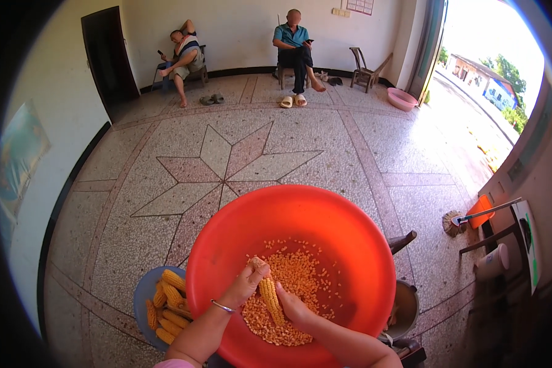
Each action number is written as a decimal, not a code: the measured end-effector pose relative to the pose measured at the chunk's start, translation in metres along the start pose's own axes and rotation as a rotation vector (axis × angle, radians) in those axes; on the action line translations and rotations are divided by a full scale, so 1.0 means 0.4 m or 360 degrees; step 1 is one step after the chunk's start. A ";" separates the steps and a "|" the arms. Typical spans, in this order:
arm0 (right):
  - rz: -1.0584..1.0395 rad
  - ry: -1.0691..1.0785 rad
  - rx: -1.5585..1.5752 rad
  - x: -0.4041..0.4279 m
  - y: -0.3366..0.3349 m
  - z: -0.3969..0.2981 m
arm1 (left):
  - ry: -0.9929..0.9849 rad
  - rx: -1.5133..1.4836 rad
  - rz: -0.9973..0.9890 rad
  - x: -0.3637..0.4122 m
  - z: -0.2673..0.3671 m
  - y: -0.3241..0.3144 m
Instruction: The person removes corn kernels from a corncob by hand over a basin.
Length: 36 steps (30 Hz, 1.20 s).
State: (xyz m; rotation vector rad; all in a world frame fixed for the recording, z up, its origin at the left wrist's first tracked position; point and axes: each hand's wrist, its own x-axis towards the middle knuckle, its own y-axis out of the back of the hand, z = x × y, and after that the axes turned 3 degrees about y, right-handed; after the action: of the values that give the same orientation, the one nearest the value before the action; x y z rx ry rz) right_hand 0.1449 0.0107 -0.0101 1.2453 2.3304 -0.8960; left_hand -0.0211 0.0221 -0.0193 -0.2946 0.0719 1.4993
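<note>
A large red plastic basin (pixel 225 230) lies before me with loose corn kernels (pixel 299 271) heaped over its bottom. Over the kernels, a partly shelled corn cob (pixel 270 299) is held upright at a slant. My left hand (pixel 250 280), with a silver bangle at the wrist, is closed around the cob's upper end. My right hand (pixel 292 306) touches the cob's right side with the thumb; whether its fingers grip the cob is hard to tell. Left of the red basin, a blue basin (pixel 140 299) holds several yellow corn cobs (pixel 171 294).
Right of the basin stands a metal pot (pixel 409 308). Across the speckled floor, two people (pixel 186 50) (pixel 294 46) sit on chairs near the wall. An empty wooden chair (pixel 363 73), a pink basin (pixel 401 99), a broom (pixel 455 223) and a white bucket (pixel 493 262) stand at the right.
</note>
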 end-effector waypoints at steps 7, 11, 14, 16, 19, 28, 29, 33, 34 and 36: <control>-0.0238 -0.0196 0.0559 -0.005 -0.001 -0.001 | 0.0188 -0.0759 0.0138 0.002 -0.001 0.005; 0.0112 0.0162 0.0041 -0.028 -0.001 -0.055 | 0.0355 -0.0955 0.0254 0.027 -0.017 0.045; 0.0184 0.0377 -0.0193 -0.010 0.022 -0.059 | 0.0348 -0.0955 0.0234 0.032 0.009 0.055; 0.0301 0.0524 -0.0341 0.005 0.037 -0.044 | 0.0348 -0.0934 0.0156 0.037 0.012 0.055; 0.0332 0.0648 -0.0539 -0.016 0.031 -0.067 | 0.0343 -0.0915 0.0269 0.030 0.021 0.039; -0.0024 0.0315 -0.0670 -0.020 0.007 -0.014 | 0.0199 -0.0498 0.0576 0.004 0.009 0.014; 0.0007 0.0338 -0.0606 -0.009 0.017 -0.007 | 0.0179 -0.0511 0.0580 0.021 0.014 0.014; 0.0127 0.0274 -0.0532 -0.040 -0.015 -0.034 | 0.0157 -0.0467 0.0497 0.003 0.029 0.013; 0.0090 0.0206 -0.0606 -0.035 -0.006 -0.035 | 0.0160 -0.0482 0.0497 0.005 0.023 0.016; 0.0149 0.0180 -0.0524 -0.033 -0.023 -0.032 | 0.0163 -0.0488 0.0486 0.007 0.010 0.022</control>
State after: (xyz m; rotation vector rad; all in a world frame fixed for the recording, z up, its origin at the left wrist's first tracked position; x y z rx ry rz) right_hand 0.1443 0.0074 0.0100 1.2766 2.3610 -0.3987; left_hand -0.0301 0.0264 -0.0173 -0.6300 -0.0341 1.7994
